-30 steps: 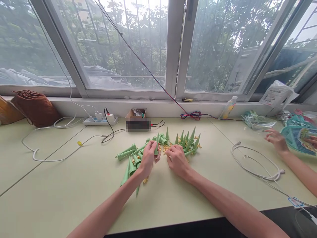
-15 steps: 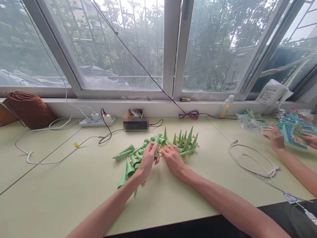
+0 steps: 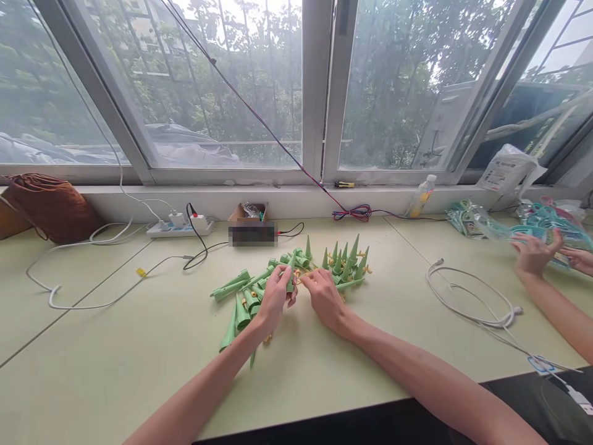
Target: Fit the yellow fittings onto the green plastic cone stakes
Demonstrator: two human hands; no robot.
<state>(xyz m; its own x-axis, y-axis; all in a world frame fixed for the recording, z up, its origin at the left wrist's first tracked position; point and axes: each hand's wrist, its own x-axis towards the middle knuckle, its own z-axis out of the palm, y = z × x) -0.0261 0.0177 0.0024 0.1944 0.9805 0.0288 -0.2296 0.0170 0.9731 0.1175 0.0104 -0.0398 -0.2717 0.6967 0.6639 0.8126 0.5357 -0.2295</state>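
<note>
My left hand point(image 3: 277, 293) is closed around a green watering spike point(image 3: 291, 271), its pointed end up. Close by, my right hand point(image 3: 323, 295) pinches at a small yellow valve point(image 3: 298, 275) on the side of that spike; the fingers partly cover it. Left of my hands lies a loose heap of green spikes point(image 3: 243, 314), some with yellow valves. Behind and right of my right hand, several more green spikes point(image 3: 346, 266) stand point up with yellow valves at their sides.
A black box with blurred front point(image 3: 252, 233) and a small carton point(image 3: 250, 211) stand behind the heap. A power strip point(image 3: 180, 227) and cables lie left, a coiled white cable point(image 3: 472, 303) right. At far right, another person's hands point(image 3: 537, 250) handle bagged teal items.
My hands stay almost in place, the right hand drawn slightly away from the spike. The other person's hand has shifted right, and a clear bag beside it has moved.
</note>
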